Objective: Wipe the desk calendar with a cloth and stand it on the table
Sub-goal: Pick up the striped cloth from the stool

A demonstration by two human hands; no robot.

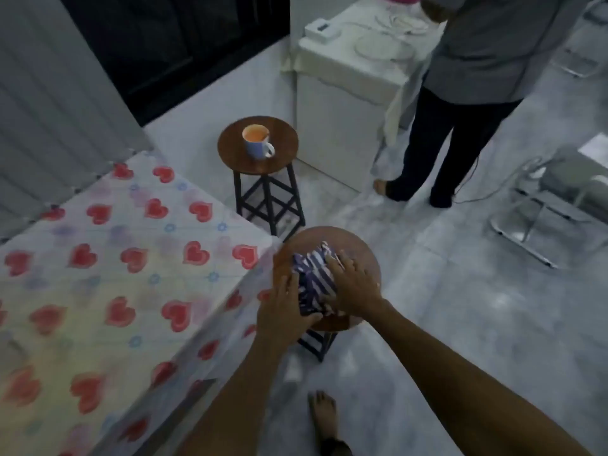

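Note:
A blue-and-white striped cloth point(312, 281) lies bunched on a round wooden stool point(358, 245) just right of the table. My left hand point(284, 311) grips the cloth's near left side, thumb under its lower edge. My right hand point(353, 286) presses flat on the cloth's right side with fingers spread. The desk calendar is not visible; whether it lies under the cloth I cannot tell. The table point(108, 264) on the left carries a heart-patterned cover.
A second round stool point(279, 133) farther back holds a blue mug point(258, 141). Another person point(460, 103) stands at a white cabinet point(332, 103) at the back right. A metal chair frame point(539, 209) stands at the right. My bare foot point(324, 419) is on the grey floor.

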